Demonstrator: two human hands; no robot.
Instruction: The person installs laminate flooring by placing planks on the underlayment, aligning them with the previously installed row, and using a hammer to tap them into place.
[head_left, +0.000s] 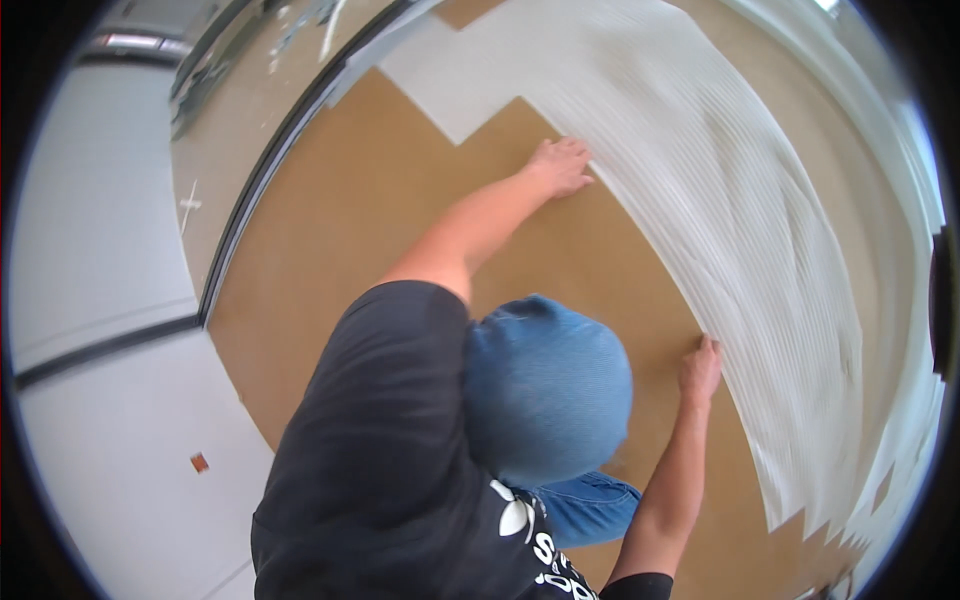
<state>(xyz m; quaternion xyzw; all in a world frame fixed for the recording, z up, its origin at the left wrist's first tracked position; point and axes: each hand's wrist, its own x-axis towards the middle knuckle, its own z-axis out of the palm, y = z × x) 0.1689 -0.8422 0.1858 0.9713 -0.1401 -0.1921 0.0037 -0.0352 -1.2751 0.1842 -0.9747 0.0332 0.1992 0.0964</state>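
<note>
Brown wood-look floorboards lie fitted together beneath me, with a stepped end at the far side. My left hand rests at the boards' right edge, palm down with fingers stretched out and holding nothing. Further along the same edge, nearer to me, my right hand is closed, its fingertips pinched at the rim of a floorboard. White ribbed underlay spreads to the right of both hands and shows under the stepped end. My bent knee in blue jeans is between my arms.
A dark door track curves along the left side of the boards. White panels stand left of it. Beyond the track, a bare floor carries scattered scraps. Pale curtains hang at the far right, past a strip of beige floor.
</note>
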